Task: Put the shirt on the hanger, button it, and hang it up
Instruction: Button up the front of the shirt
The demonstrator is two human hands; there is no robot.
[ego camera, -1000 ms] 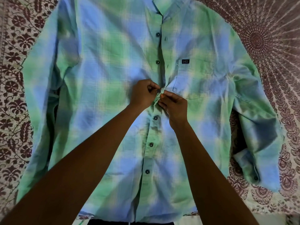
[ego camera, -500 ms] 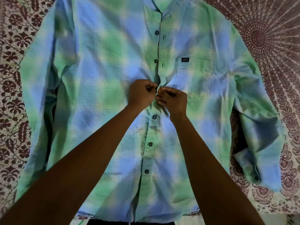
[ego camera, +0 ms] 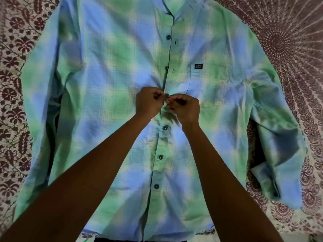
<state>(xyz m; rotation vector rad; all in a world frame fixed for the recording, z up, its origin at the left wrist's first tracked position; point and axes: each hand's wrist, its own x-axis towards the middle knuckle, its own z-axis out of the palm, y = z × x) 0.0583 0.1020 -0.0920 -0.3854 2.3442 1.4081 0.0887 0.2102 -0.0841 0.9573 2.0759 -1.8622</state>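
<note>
— What is the cloth like?

— The shirt (ego camera: 104,84) is thin, soft woven fabric in big blurred checks of green and blue, creased around the middle. It lies on a bedspread (ego camera: 288,41) printed with dark red flowers and a round, fan-like medallion.

— Which way does it point?

— Front up, spread flat. The collar (ego camera: 167,6) is at the far edge and the hem is nearest the person. Its long axis runs away from the person, leaning slightly right toward the collar. The sleeve on the person's left (ego camera: 40,102) lies straight along the body. The right sleeve (ego camera: 279,137) bends back, its cuff (ego camera: 272,187) turned toward the hem.

— And the hands?

— Both meet at the front opening, mid-chest. The left hand (ego camera: 148,102) has its fingers curled, pinching one front edge. The right hand (ego camera: 185,107) pinches the other edge, fingertips almost touching (the button between them is mostly hidden).

— The buttons?

— Small, round and dark. The three lower buttons (ego camera: 164,127) are done up below the hands. The two upper buttons (ego camera: 168,37) sit beside open buttonholes.

— Any pocket?

— A chest pocket (ego camera: 209,84) lies flat, with a small dark label (ego camera: 198,66) at its top edge. What it holds cannot be seen.
</note>
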